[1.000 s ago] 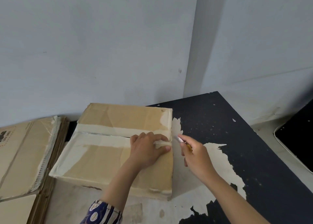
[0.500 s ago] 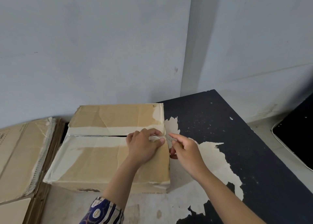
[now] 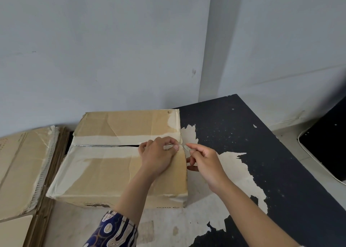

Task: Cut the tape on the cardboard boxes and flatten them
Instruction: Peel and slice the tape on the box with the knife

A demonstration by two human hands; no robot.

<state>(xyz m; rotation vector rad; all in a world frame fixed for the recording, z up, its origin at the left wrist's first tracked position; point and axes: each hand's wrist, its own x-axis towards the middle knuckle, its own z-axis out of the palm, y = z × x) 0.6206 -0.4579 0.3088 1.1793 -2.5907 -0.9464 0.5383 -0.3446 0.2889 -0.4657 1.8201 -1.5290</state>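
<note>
A brown cardboard box (image 3: 104, 170) lies on the worn black table (image 3: 262, 153), its top seam slit open along most of its length under pale tape (image 3: 112, 139). My left hand (image 3: 159, 156) rests on the box's right end, fingers curled and pinching the tape at the seam. My right hand (image 3: 203, 158) sits just past the box's right edge and pinches a small cutter (image 3: 187, 147), its tip at the end of the seam. Most of the cutter is hidden inside the hand.
Flattened cardboard sheets (image 3: 20, 168) are stacked at the left, beside the box. A grey wall (image 3: 112, 50) stands right behind the box. The table's peeling dark top stretches to the right, and a black object (image 3: 325, 144) sits at the far right edge.
My right hand has moved left from beside the box until the cutter tip meets the seam's right end. My left hand's fingers shifted up onto the tape there.
</note>
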